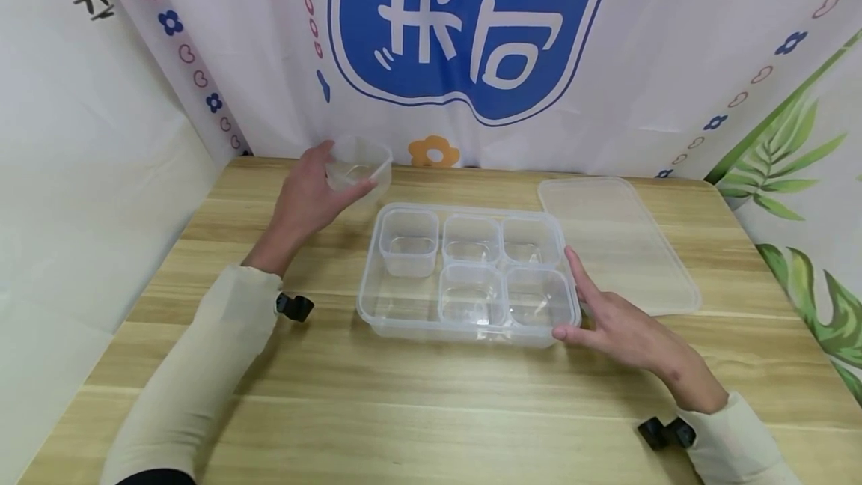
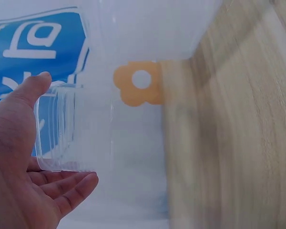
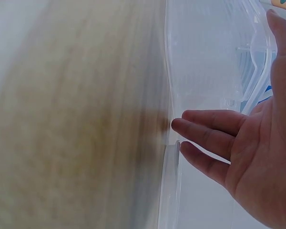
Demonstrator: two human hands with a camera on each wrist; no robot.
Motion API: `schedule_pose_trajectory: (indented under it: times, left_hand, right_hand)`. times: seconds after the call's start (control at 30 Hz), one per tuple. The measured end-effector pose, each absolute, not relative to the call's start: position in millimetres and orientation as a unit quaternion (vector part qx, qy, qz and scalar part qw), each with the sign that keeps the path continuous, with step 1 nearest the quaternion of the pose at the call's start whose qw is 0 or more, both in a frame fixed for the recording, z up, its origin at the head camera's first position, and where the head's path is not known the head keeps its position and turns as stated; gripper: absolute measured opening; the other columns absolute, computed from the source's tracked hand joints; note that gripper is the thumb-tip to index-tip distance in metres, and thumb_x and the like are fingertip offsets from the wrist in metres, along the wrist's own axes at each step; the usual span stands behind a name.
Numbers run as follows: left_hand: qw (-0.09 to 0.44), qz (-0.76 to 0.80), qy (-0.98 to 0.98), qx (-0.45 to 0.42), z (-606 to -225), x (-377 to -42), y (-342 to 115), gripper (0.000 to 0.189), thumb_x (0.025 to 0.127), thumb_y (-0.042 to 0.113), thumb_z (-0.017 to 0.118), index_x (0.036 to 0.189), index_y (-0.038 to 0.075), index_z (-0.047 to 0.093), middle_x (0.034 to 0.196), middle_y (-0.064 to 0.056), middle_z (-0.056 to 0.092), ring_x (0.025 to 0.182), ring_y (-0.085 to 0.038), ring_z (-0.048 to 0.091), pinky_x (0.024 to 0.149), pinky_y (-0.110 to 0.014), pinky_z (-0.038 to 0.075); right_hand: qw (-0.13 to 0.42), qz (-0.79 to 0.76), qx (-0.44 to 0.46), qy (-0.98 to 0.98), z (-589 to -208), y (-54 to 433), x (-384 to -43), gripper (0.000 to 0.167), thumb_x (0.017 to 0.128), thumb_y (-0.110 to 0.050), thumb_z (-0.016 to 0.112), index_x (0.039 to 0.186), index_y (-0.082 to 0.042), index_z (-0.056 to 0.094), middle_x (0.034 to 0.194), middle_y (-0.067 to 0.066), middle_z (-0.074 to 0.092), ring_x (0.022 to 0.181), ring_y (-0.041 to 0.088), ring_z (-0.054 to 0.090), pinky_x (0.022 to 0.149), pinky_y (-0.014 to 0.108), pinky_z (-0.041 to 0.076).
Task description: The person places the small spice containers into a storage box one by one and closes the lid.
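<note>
A small clear plastic box (image 1: 360,163) is in my left hand (image 1: 304,191) at the back of the table, gripped between thumb and fingers. In the left wrist view the thumb lies along one side of this box (image 2: 81,129) and the fingers along the other. A large clear container (image 1: 397,326) stands mid-table with several small boxes (image 1: 471,304) inside, and its front left part holds none. My right hand (image 1: 629,331) rests at the container's right end, fingers extended, as the right wrist view shows beside the container's wall (image 3: 205,57).
A flat translucent lid (image 1: 622,245) lies on the wooden table (image 1: 404,410) behind the right hand. A printed white cloth (image 1: 236,36) hangs along the table's back edge. Black cameras (image 1: 294,307) are strapped at both wrists.
</note>
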State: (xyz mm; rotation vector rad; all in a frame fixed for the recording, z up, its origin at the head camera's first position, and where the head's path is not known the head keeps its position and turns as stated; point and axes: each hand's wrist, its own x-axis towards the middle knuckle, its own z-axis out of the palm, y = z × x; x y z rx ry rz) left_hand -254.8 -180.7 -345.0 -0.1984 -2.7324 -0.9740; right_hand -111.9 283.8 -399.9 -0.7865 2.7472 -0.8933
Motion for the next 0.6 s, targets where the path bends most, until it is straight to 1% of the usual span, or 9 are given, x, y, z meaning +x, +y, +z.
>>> schedule_pose_trajectory:
  times: [0.07, 0.23, 0.33, 0.5, 0.6]
  left_hand:
    - [0.121, -0.325, -0.935, -0.074, -341.8, -250.3, -180.2, 0.099, 0.084, 0.066, 0.074, 0.152, 0.002, 0.043, 0.142, -0.022, 0.051, 0.123, -0.039, 0.051, 0.101, -0.059, 0.044]
    - [0.124, -0.307, -0.940, -0.079, -334.1, -238.6, -180.1, 0.103, 0.084, 0.069, 0.072, 0.156, 0.002, 0.039, 0.145, -0.023, 0.050, 0.126, -0.040, 0.051, 0.101, -0.060, 0.044]
    - [0.129, -0.306, -0.939, -0.086, -330.0, -231.5, -180.6, 0.102, 0.084, 0.067, 0.073, 0.155, 0.002, 0.040, 0.144, -0.023, 0.050, 0.125, -0.040, 0.051, 0.100, -0.060, 0.044]
    - [0.130, -0.305, -0.939, -0.094, -322.4, -218.2, -181.1, 0.101, 0.085, 0.065, 0.074, 0.157, 0.003, 0.038, 0.145, -0.023, 0.049, 0.123, -0.040, 0.051, 0.099, -0.061, 0.044]
    - [0.129, -0.304, -0.937, -0.111, -319.1, -212.8, -180.9, 0.100, 0.086, 0.063, 0.074, 0.156, 0.003, 0.038, 0.141, -0.023, 0.052, 0.116, -0.039, 0.054, 0.094, -0.059, 0.047]
  right_hand:
    - [0.073, -0.298, -0.262, 0.915, -399.9, 284.0, -111.8, 0.113, 0.097, -0.037, 0.073, 0.164, -0.022, -0.017, 0.149, 0.039, 0.037, 0.131, 0.050, 0.049, 0.106, 0.065, 0.038]
    - [0.074, -0.300, -0.259, 0.915, -399.6, 284.6, -111.9, 0.114, 0.096, -0.036, 0.075, 0.163, -0.025, -0.017, 0.152, 0.036, 0.036, 0.133, 0.046, 0.049, 0.108, 0.063, 0.038]
    - [0.073, -0.300, -0.258, 0.915, -399.7, 284.9, -111.8, 0.114, 0.096, -0.036, 0.075, 0.164, -0.026, -0.017, 0.152, 0.035, 0.036, 0.133, 0.046, 0.049, 0.108, 0.062, 0.038]
    - [0.072, -0.299, -0.264, 0.914, -400.3, 284.6, -111.5, 0.113, 0.097, -0.037, 0.074, 0.164, -0.023, -0.017, 0.150, 0.038, 0.037, 0.132, 0.048, 0.049, 0.107, 0.064, 0.038]
    - [0.070, -0.298, -0.266, 0.914, -400.6, 284.3, -111.8, 0.113, 0.097, -0.037, 0.073, 0.164, -0.022, -0.017, 0.148, 0.039, 0.038, 0.131, 0.049, 0.049, 0.106, 0.064, 0.038]
